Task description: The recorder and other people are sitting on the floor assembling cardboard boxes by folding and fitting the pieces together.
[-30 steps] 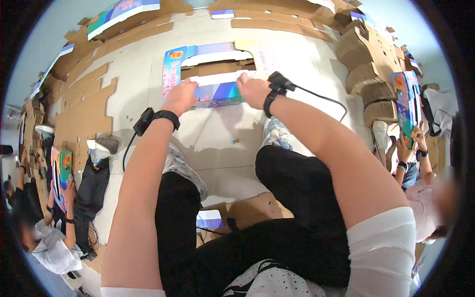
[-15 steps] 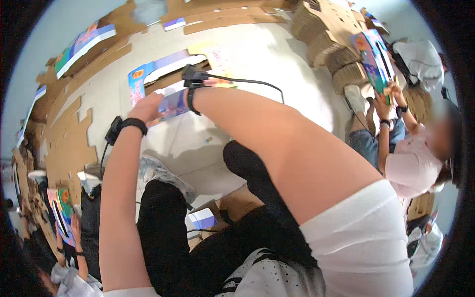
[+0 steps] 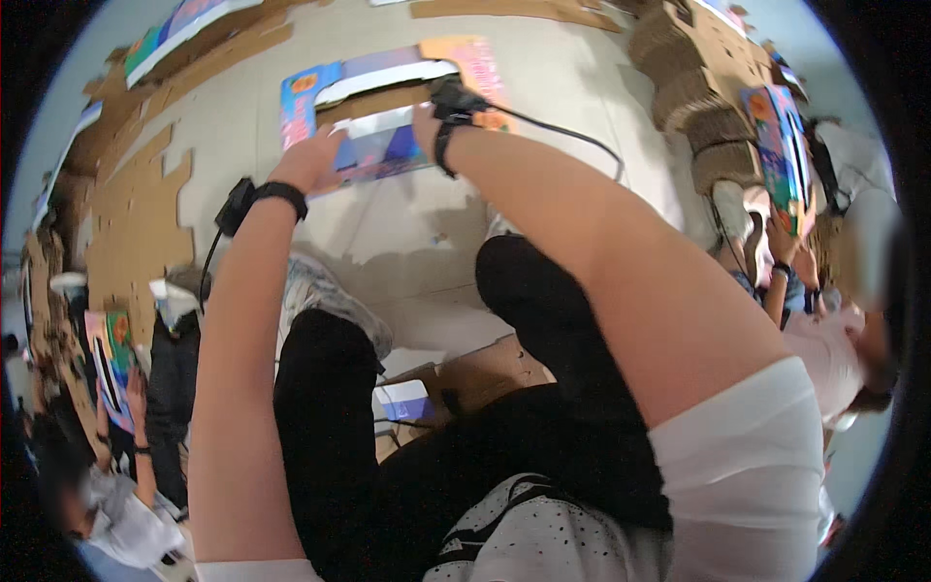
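Note:
A colourful printed cardboard box piece (image 3: pixel 315 87), with a wide cut-out in its middle, lies on the pale floor ahead of me. Its near strip is purple and white and runs between my two hands. My left hand (image 3: pixel 318 160) is closed on the left part of that strip. At the strip's right end my right hand (image 3: pixel 425 126) grips the cardboard, its fingers mostly hidden behind the wrist and the black device (image 3: pixel 454 97) strapped there. Another black device (image 3: pixel 236 207) sits on my left wrist.
Flat brown cardboard (image 3: pixel 136 213) lies at the left. Stacked cardboard (image 3: pixel 679 78) stands at the back right. Co-workers on both sides handle similar printed pieces, one at the right (image 3: pixel 781 145) and one at the left (image 3: pixel 112 369). A black cable (image 3: pixel 562 136) trails from my right wrist.
The view has shifted, so the scene sits differently in the picture. My hands are a little farther apart along the near strip, and more of the strip and cut-out shows.

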`<state>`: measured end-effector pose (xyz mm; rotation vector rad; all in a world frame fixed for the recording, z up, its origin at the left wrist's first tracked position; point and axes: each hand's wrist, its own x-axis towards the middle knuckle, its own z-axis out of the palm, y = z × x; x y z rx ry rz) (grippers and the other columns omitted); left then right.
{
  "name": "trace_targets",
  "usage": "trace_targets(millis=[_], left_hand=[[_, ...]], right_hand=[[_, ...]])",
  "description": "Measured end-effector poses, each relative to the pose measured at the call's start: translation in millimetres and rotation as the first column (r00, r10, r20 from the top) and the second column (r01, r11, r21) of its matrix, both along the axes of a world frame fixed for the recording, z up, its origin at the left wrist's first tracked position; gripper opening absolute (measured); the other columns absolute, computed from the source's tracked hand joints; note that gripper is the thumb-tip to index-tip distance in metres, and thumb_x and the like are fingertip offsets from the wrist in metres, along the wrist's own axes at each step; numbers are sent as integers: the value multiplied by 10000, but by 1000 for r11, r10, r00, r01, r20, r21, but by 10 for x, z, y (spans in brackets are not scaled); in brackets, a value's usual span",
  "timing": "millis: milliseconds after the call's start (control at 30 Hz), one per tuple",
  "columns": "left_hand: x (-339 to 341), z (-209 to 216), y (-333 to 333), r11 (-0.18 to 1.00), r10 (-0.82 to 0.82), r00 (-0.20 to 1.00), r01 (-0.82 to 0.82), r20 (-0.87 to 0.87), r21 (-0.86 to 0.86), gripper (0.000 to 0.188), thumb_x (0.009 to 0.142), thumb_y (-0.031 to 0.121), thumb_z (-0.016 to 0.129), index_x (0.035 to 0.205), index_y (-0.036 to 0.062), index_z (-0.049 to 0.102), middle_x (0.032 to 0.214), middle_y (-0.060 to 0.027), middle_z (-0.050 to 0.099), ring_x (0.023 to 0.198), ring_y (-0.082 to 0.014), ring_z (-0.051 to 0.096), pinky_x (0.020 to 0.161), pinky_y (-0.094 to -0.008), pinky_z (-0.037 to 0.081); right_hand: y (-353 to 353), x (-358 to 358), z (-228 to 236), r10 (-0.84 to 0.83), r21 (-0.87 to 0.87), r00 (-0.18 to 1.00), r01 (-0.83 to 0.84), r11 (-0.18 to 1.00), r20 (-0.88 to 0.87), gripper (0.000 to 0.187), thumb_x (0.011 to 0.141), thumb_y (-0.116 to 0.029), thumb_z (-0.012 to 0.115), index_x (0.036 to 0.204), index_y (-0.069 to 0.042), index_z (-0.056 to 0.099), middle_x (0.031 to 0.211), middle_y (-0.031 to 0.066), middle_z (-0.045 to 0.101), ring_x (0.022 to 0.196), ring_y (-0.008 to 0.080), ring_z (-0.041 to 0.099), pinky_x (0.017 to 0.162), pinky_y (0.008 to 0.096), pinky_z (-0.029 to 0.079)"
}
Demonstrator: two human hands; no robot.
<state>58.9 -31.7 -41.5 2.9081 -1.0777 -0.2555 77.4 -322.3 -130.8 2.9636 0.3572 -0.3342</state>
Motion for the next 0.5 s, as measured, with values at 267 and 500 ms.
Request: trace_targets(millis=[267, 500], left_hand=[[-90, 211, -44, 993, 98, 994, -94, -49, 65, 718, 767, 318, 795, 1358, 38, 498, 1298, -182, 522, 1094, -375, 642, 930, -467, 547], [77, 151, -238, 986, 160, 981, -153, -111, 69, 780, 891, 602, 565, 1424, 41, 469, 1414, -173, 481, 1157, -372, 621, 995, -476, 501]], right_hand=[[157, -436, 1027, 366, -467, 931, -323, 823, 1, 1154, 665, -542, 828, 1514, 34, 299, 1213, 208, 556, 1109, 376, 574, 914, 504, 515], [-150, -436, 1014, 366, -384, 929, -320, 866, 50, 1096, 651, -538, 845, 1497, -49, 347, 1247, 120, 554, 1173, 308, 534, 910, 617, 456]])
